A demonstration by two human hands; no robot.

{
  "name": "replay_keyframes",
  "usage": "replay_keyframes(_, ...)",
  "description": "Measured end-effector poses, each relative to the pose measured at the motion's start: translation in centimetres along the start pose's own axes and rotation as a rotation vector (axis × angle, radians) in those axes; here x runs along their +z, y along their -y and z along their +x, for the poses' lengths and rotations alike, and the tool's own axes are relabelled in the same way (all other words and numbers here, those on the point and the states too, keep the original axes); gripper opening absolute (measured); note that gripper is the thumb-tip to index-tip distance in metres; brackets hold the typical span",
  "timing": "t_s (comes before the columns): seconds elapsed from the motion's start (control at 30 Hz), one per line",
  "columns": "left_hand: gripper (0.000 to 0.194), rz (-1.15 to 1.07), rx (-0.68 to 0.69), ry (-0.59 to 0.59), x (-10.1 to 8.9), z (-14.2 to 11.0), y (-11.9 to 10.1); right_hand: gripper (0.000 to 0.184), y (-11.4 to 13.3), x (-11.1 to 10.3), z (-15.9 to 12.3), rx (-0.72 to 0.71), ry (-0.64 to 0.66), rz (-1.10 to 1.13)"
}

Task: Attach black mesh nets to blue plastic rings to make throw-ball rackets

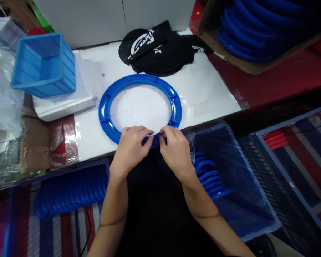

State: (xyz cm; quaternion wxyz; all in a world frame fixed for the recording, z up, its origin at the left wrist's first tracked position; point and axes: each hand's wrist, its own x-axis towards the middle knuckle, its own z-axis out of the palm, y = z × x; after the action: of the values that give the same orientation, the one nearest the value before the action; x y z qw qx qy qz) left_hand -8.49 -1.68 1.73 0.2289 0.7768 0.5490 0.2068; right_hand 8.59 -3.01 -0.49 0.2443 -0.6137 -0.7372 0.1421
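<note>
A blue plastic ring lies on the white-covered worktop, its hollow ribbed side facing up. Both of my hands are at its near edge. My left hand has its thumb and fingers closed on the rim, left of the ring's near middle. Just to the right, my right hand pinches at the same rim with thumb and forefinger. My fingers cover part of the near rim, and whether a small piece is between them is too hidden to tell. Behind the ring lies black fabric with white print, close to its far edge.
A blue bin stands on a white foam slab at left. Stacked blue rings fill a cardboard box at back right. Below the worktop edge, a lined crate holds blue rings, and more rings lie at lower left.
</note>
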Motion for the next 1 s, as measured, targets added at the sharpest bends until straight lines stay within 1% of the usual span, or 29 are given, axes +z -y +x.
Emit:
replay_keyframes(0.13,0.027,-0.008,0.026,0.020,1.0,0.4,-0.5,0.020,0.1,-0.3,0.1,0.029,0.035,0.033)
replay_keyframes(0.23,0.026,0.015,0.034,-0.005,1.1,0.5,-0.5,0.016,-0.7,-1.4,0.4,-0.006,0.105,0.166)
replay_keyframes(0.3,0.024,0.050,0.034,-0.009,1.1,0.6,-0.5,0.014,-1.5,-2.3,0.6,-0.046,0.122,0.258)
replay_keyframes(0.37,0.021,0.066,0.032,-0.003,1.0,0.8,-0.4,0.014,-2.2,-3.1,0.7,-0.063,0.077,0.293)
replay_keyframes(0.43,0.019,0.058,0.034,0.000,1.0,0.9,-0.4,0.012,-2.7,-3.3,0.9,-0.070,0.005,0.289)
replay_keyframes(0.57,0.018,0.030,0.039,-0.021,1.4,1.1,-0.2,0.010,-3.0,-2.7,1.7,-0.071,-0.086,0.269)
replay_keyframes(0.67,0.018,0.014,0.032,-0.036,1.7,1.2,0.0,0.011,-3.1,-1.9,2.1,-0.058,-0.091,0.256)
replay_keyframes(0.77,0.017,-0.010,0.022,-0.038,1.6,1.1,0.2,0.012,-3.0,-1.3,1.9,-0.027,-0.098,0.249)
replay_keyframes(0.83,0.017,-0.035,0.031,-0.023,1.2,1.0,0.4,0.013,-2.9,-1.1,1.6,0.003,-0.105,0.236)
replay_keyframes(0.93,0.014,-0.067,0.064,0.035,0.6,1.0,0.2,0.013,-2.5,-0.8,1.2,0.038,-0.103,0.217)
replay_keyframes(1.0,0.016,-0.016,0.083,0.079,0.5,1.1,-0.3,0.014,-2.3,-0.7,1.0,0.045,-0.097,0.204)
